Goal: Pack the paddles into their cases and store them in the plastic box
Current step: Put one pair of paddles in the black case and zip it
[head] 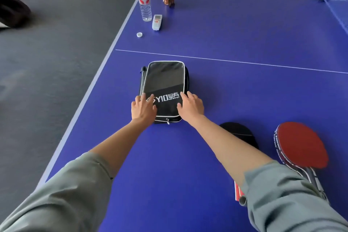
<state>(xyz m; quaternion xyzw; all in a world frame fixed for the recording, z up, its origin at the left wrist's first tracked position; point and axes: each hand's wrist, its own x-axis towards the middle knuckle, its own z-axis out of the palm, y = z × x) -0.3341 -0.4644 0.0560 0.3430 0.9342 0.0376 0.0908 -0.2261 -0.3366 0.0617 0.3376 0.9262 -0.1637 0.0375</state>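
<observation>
On the blue counter (226, 30) a black paddle case (163, 88) lies flat, both hands resting open-fingered on its near end, the left hand (144, 108) and right hand (191, 107) each with a loose grip that clasps nothing. Its zip pull (167, 121) sits at the near edge, so opening it looks next. A red paddle (301, 145) waits at the right. White lettering reads "YIO"; no plastic box is visible.
</observation>
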